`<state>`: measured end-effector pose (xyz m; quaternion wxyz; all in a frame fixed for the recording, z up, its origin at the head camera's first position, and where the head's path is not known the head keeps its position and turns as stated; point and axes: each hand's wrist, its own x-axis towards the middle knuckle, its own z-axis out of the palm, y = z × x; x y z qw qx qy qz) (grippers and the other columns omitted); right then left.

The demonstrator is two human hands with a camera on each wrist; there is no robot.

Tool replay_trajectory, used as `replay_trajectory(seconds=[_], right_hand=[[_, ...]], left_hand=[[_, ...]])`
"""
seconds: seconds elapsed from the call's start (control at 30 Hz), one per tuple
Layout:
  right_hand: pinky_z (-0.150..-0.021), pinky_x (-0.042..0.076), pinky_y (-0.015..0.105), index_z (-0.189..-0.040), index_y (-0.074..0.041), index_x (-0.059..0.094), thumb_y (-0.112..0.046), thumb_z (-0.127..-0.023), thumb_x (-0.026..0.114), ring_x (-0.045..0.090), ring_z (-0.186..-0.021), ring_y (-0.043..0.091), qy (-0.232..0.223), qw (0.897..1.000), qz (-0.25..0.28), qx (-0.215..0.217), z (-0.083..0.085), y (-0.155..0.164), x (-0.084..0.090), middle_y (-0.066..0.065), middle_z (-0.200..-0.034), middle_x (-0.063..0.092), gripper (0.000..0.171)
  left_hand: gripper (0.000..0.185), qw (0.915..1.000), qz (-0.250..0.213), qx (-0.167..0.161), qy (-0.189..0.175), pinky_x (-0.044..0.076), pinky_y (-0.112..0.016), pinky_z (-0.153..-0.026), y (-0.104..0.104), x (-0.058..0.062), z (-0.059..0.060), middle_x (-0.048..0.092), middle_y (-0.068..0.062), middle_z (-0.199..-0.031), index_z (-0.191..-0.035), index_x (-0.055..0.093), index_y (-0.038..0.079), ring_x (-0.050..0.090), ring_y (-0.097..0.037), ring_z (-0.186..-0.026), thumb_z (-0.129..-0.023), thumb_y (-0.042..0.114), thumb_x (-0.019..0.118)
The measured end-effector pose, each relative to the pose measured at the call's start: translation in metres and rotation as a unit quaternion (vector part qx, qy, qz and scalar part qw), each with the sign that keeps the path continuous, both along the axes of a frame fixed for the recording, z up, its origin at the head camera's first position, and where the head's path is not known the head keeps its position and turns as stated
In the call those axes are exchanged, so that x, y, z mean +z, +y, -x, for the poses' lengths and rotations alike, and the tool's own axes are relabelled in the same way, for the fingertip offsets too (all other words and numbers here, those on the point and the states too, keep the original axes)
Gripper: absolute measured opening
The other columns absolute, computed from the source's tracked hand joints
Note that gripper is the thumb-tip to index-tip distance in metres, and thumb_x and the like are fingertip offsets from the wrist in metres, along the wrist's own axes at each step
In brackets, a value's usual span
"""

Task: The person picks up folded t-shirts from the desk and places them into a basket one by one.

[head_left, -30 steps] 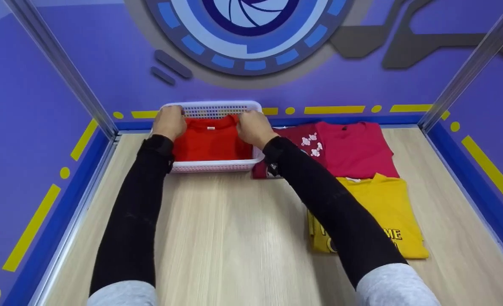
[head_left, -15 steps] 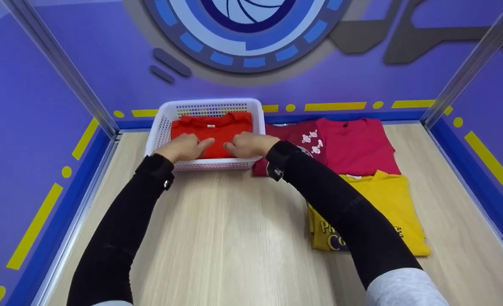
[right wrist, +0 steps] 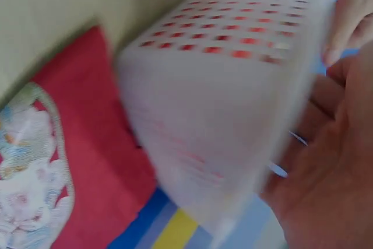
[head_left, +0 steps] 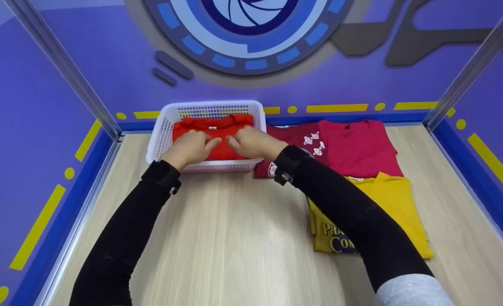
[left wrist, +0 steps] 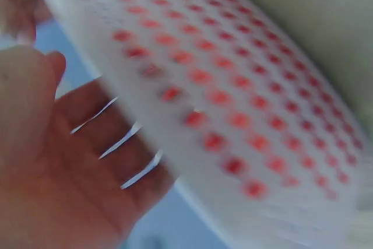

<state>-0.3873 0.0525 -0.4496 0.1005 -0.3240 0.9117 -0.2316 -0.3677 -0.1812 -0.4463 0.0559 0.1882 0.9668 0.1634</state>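
A white mesh basket (head_left: pixel 163 127) stands at the back left of the wooden table, with a folded red shirt (head_left: pixel 221 124) lying inside it. My left hand (head_left: pixel 193 146) and right hand (head_left: pixel 250 142) lie side by side on the near half of that shirt, fingers straight and almost meeting in the middle. The left wrist view shows my left hand (left wrist: pixel 87 161) palm open beside the blurred basket wall (left wrist: pixel 233 97). In the right wrist view my right hand (right wrist: pixel 332 161) is also flat, next to the basket wall (right wrist: pixel 221 103).
Right of the basket lie a maroon shirt with white flowers (head_left: pixel 304 142), a crimson shirt (head_left: pixel 357 146) and a yellow printed shirt (head_left: pixel 398 199). Purple walls with metal posts close in the table (head_left: pixel 234 238) on three sides.
Both hands came back from the far corners of the red shirt to its near middle and now lie flat there. The shirt stays in the basket.
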Motion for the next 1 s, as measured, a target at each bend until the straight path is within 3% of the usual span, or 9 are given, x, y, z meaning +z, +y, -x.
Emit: replay_trajectory(seconds=[0.1, 0.23, 0.3, 0.37, 0.5, 0.6, 0.73, 0.87, 1.0], right_hand=[[-0.055, 0.035, 0.028, -0.066, -0.02, 0.046, -0.035, -0.118, 0.044, 0.039, -0.052, 0.014, 0.042, 0.996, 0.077, -0.028, -0.013, 0.018, 0.02, -0.005, -0.059, 0.037, 0.054], [-0.053, 0.032, 0.028, -0.065, -0.019, 0.048, -0.032, -0.117, 0.049, 0.039, -0.052, 0.015, 0.105, 0.984, 0.124, -0.068, -0.029, 0.05, 0.036, -0.004, -0.059, 0.038, 0.054], [-0.053, 0.031, 0.029, -0.063, -0.019, 0.048, -0.03, -0.116, 0.051, 0.037, -0.052, 0.014, 0.13, 0.98, 0.122, -0.09, -0.034, 0.07, 0.034, -0.004, -0.059, 0.037, 0.054], [-0.055, 0.032, 0.031, -0.062, -0.018, 0.046, -0.028, -0.115, 0.052, 0.037, -0.052, 0.015, 0.139, 0.979, 0.1, -0.113, -0.037, 0.092, 0.026, -0.005, -0.057, 0.036, 0.054], [-0.059, 0.036, 0.035, -0.061, -0.016, 0.045, -0.023, -0.111, 0.056, 0.039, -0.051, 0.018, 0.112, 0.984, 0.025, -0.139, -0.043, 0.136, -0.001, -0.005, -0.057, 0.034, 0.052], [-0.06, 0.039, 0.035, -0.064, -0.014, 0.053, -0.022, -0.11, 0.059, 0.046, -0.052, 0.021, 0.077, 0.984, -0.018, -0.162, -0.048, 0.162, -0.021, -0.003, -0.057, 0.038, 0.047], [-0.059, 0.043, 0.034, -0.078, -0.008, 0.074, -0.022, -0.11, 0.06, 0.055, -0.057, 0.023, 0.049, 0.978, -0.053, -0.195, -0.052, 0.182, -0.038, 0.0, -0.058, 0.049, 0.037], [-0.064, 0.047, 0.036, -0.098, -0.004, 0.082, -0.022, -0.11, 0.061, 0.059, -0.063, 0.025, 0.037, 0.977, -0.081, -0.196, -0.05, 0.188, -0.043, 0.004, -0.063, 0.058, 0.03], [-0.067, 0.05, 0.039, -0.087, -0.003, 0.079, -0.022, -0.111, 0.059, 0.062, -0.067, 0.029, 0.039, 0.973, -0.115, -0.194, -0.046, 0.187, -0.046, 0.009, -0.066, 0.062, 0.036]], left_hand=[[0.036, 0.9949, -0.049, -0.027, 0.084, 0.051, -0.041, -0.073, 0.023, 0.012, -0.014, 0.053, -0.002, -0.069, -0.087, 0.071, 0.011, 0.054, -0.024, -0.069, -0.113, 0.034, 0.062], [0.026, 0.983, -0.083, -0.075, 0.146, 0.063, -0.044, -0.093, 0.057, 0.022, -0.043, 0.079, -0.008, -0.098, -0.113, 0.081, 0.008, 0.074, -0.028, -0.094, -0.111, 0.028, 0.065], [0.026, 0.9777, -0.093, -0.105, 0.156, 0.063, -0.044, -0.102, 0.074, 0.021, -0.06, 0.082, -0.008, -0.109, -0.118, 0.082, 0.008, 0.077, -0.028, -0.105, -0.111, 0.027, 0.065], [0.024, 0.974, -0.102, -0.135, 0.15, 0.063, -0.041, -0.101, 0.091, 0.015, -0.076, 0.082, -0.005, -0.107, -0.119, 0.081, 0.01, 0.077, -0.024, -0.104, -0.112, 0.027, 0.065], [0.023, 0.9737, -0.095, -0.169, 0.12, 0.064, -0.036, -0.094, 0.12, -0.01, -0.093, 0.078, -0.001, -0.098, -0.114, 0.08, 0.012, 0.074, -0.019, -0.093, -0.113, 0.029, 0.064], [0.026, 0.9782, -0.068, -0.17, 0.098, 0.064, -0.039, -0.1, 0.135, -0.034, -0.095, 0.08, -0.006, -0.107, -0.118, 0.078, 0.009, 0.075, -0.022, -0.102, -0.113, 0.03, 0.064], [0.04, 0.9857, -0.013, -0.148, 0.08, 0.056, -0.048, -0.118, 0.149, -0.059, -0.091, 0.074, -0.018, -0.143, -0.138, 0.071, 0.003, 0.069, -0.033, -0.135, -0.114, 0.033, 0.06], [0.06, 0.9918, 0.034, -0.114, 0.046, 0.04, -0.053, -0.133, 0.164, -0.071, -0.079, 0.05, -0.025, -0.17, -0.161, 0.051, -0.003, 0.047, -0.043, -0.161, -0.116, 0.037, 0.054], [0.068, 0.9933, 0.073, -0.085, 0.029, 0.032, -0.049, -0.137, 0.177, -0.083, -0.063, 0.042, -0.028, -0.174, -0.166, 0.04, -0.007, 0.04, -0.042, -0.165, -0.117, 0.039, 0.049]])
